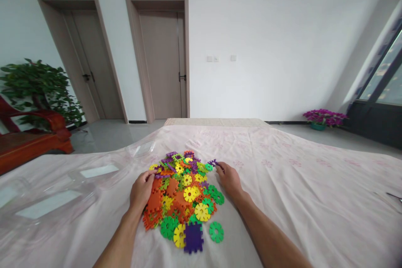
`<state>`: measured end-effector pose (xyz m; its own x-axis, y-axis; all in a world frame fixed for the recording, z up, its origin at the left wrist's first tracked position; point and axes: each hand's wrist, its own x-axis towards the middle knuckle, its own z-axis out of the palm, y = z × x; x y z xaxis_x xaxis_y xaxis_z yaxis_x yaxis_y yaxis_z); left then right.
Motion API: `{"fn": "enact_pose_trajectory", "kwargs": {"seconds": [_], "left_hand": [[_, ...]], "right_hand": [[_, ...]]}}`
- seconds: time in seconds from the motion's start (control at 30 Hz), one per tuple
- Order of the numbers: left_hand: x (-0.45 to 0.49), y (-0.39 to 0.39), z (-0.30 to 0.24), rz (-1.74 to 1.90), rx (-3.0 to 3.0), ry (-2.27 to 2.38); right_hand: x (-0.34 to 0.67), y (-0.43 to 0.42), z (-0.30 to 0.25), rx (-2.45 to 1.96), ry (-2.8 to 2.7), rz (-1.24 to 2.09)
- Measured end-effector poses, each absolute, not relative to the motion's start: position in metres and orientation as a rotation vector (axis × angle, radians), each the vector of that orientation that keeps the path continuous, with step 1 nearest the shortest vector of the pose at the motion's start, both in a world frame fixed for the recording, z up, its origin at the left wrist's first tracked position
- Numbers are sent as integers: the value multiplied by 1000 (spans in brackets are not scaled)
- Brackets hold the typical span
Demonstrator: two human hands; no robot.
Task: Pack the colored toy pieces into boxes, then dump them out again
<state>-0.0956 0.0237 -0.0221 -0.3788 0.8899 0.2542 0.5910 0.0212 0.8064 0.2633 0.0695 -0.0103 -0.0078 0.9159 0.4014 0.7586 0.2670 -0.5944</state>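
A heap of plastic interlocking building pieces lies on the cloth between my hands, with orange toothed squares (155, 201), yellow notched discs (202, 212) and green notched discs (216, 232). My right hand (230, 179), at the heap's right side, pinches a small purple interlocking piece (212, 162) slightly above the cloth. On the left edge my left hand (141, 188) has its fingers closed at a purple interlocking piece (162, 176), seen edge-on; its grip is partly hidden. A dark purple toothed square (193, 238) rests at the near end.
Clear plastic containers (59, 205) with white labels lie on the left of the pale bedspread (298, 201). A thin dark object (394, 196) sits at the far right. Beyond are a red wooden chair (56, 127), a leafy plant (36, 90) and purple flowers (325, 116).
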Motion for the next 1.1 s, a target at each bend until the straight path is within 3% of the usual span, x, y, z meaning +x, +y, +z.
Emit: {"fn": "enact_pose_trajectory", "kwargs": {"seconds": [0.23, 0.47, 0.7, 1.1], "left_hand": [[-96, 25, -23, 1291, 1527, 1992], [-94, 23, -20, 1276, 1535, 2017], [-93, 22, -18, 1261, 1533, 2030], [-94, 23, -21, 1256, 1524, 2023]], "right_hand": [[309, 84, -15, -1686, -1527, 267], [322, 83, -15, -1810, -1495, -128], [315, 79, -16, -1840, -1777, -35], [278, 69, -13, -1305, -2240, 59]]}}
